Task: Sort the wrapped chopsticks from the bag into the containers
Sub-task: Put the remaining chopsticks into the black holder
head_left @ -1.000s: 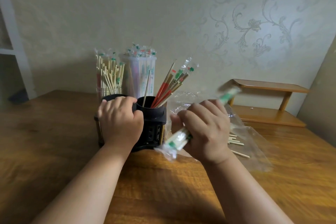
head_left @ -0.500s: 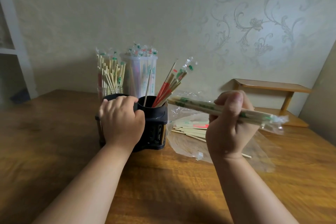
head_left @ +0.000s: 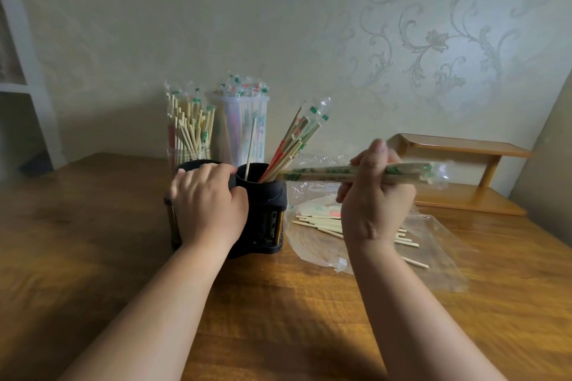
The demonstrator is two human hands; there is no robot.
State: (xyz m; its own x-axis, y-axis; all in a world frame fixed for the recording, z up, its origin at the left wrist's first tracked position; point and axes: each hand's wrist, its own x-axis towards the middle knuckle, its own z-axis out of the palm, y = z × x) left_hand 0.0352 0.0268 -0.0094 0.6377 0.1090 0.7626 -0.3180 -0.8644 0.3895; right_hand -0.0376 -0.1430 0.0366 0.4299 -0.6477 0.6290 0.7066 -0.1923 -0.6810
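The right grip (head_left: 374, 201) clasps a wrapped chopstick pair (head_left: 325, 172) level, its tip at the part-filled black holder (head_left: 266, 204) which the left grip (head_left: 207, 204) clutches, while seemingly several pairs lie in the bag (head_left: 439, 244) beneath.

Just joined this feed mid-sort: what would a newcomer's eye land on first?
The right-hand grip holds wrapped chopsticks level, tips near the right cup of the black holder. The left-hand grip clasps that holder's left side. Behind stand a glass jar and a translucent tub, crammed with chopsticks.
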